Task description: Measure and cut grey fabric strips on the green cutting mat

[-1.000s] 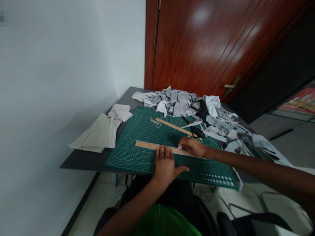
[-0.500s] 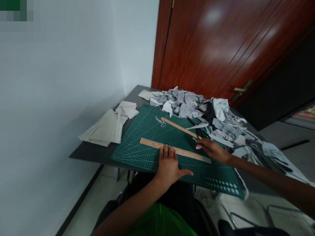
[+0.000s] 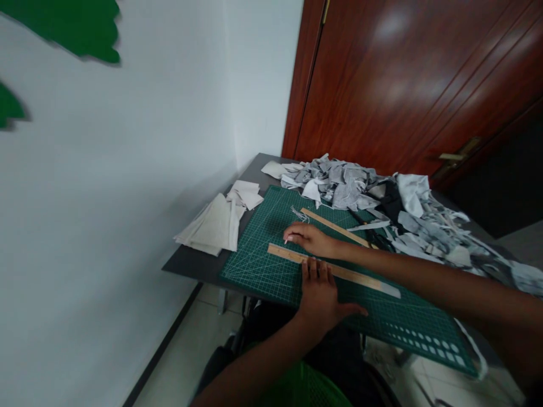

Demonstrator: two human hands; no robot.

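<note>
Lengthwise slanting down rightward, wooden ruler (image 3: 360, 277) under spread left hand (image 3: 319, 297), right hand (image 3: 313, 238) pinching small pale object (image 3: 287, 241)

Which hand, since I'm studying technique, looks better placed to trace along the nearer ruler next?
Right, probably: the right hand is beside the nearer ruler and seems to pinch something small, while the left hand presses on the ruler.

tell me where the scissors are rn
In the head view, the scissors lie toward the right of the green mat, between the far ruler and the grey fabric scraps.
</note>
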